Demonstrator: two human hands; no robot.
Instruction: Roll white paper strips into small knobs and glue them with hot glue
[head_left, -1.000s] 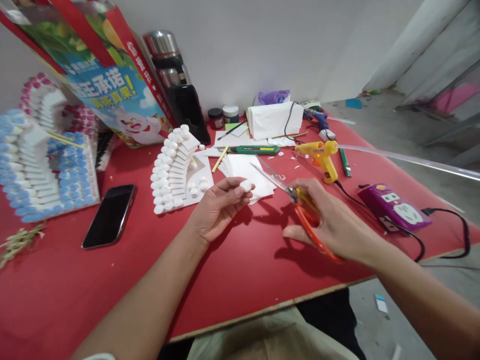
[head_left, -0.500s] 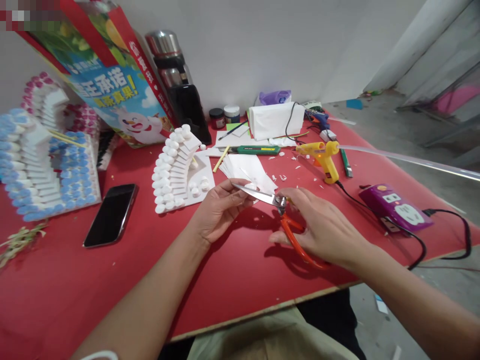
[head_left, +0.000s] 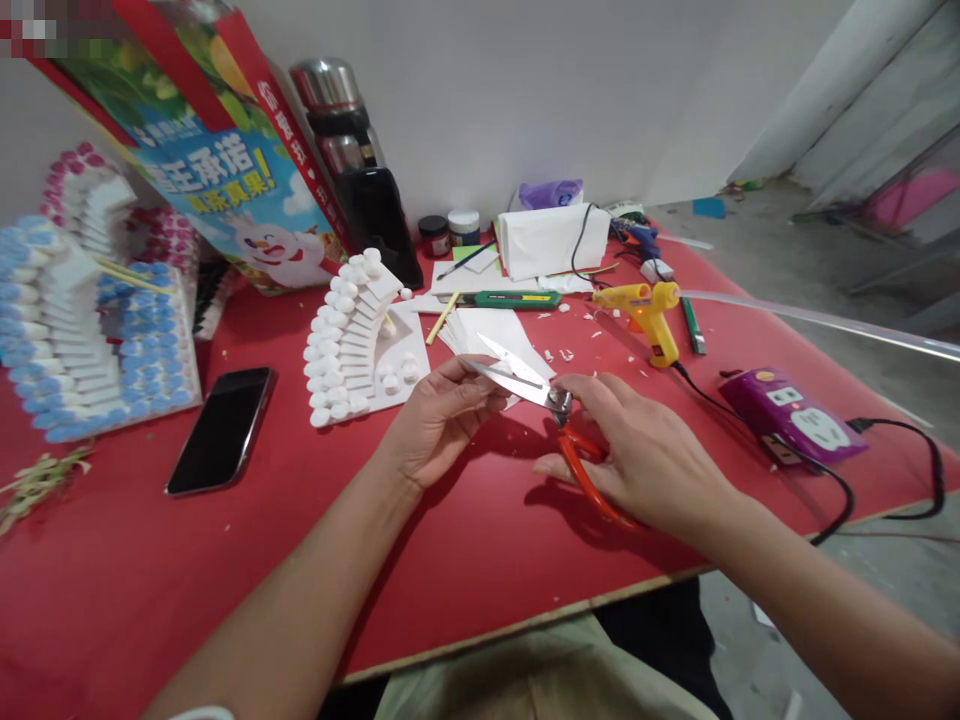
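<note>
R hand [head_left: 645, 455] is clenched on the scissors [head_left: 551, 410], fingers through the orange loops. The blades are parted in a narrow V, tips pointing away from the R hand toward the L hand [head_left: 442, 415]. The scissors' long axis runs roughly sideways and slightly away from the person: loops on the R-hand side, pivot about midway btw the two hands, tips at the L fingertips.

L hand is pinched shut at the fingertips, right where the blade tips end. What it pinches is hidden now behind the blades and fingers (prob. something small and white, can't tell for sure). So the pinched item lies straight off the blade tips, at the mouth of the V or just inside it; whether steel touches it can't be told. L hand is the nearer one to it, R hand only reaches it via the blades.

Relative to the scissors: white paper sheets [head_left: 495, 335] lie just beyond the blades, the white stair model [head_left: 360, 340] is beyond and to the L-hand side, the phone [head_left: 221, 428] well off on that same side, the yellow glue gun [head_left: 649, 315] beyond and to the R-hand side, and the purple power strip [head_left: 799, 415] further out on that side. Everything sits on the red table [head_left: 465, 560].
</note>
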